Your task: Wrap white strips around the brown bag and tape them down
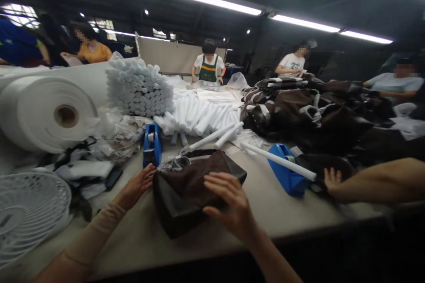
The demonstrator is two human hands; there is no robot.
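Observation:
On the table in front of me lies a dark brown bag with black leather-like ends and a strap at its far side. My right hand rests over the bag's right part, fingers stretched out and apart. At the bag's left edge is my left hand, its fingers extended and nothing visible in them. Whether the left fingertips touch the bag I cannot tell. A grey drawstring or cord bundle sits on the bag's upper left. Just beyond my left hand stands a blue tape dispenser.
White foam rods are heaped at the centre, beside a stacked bundle. Left are a big white roll and a white plastic basket. Right are another blue dispenser, a co-worker's hand and piled brown bags.

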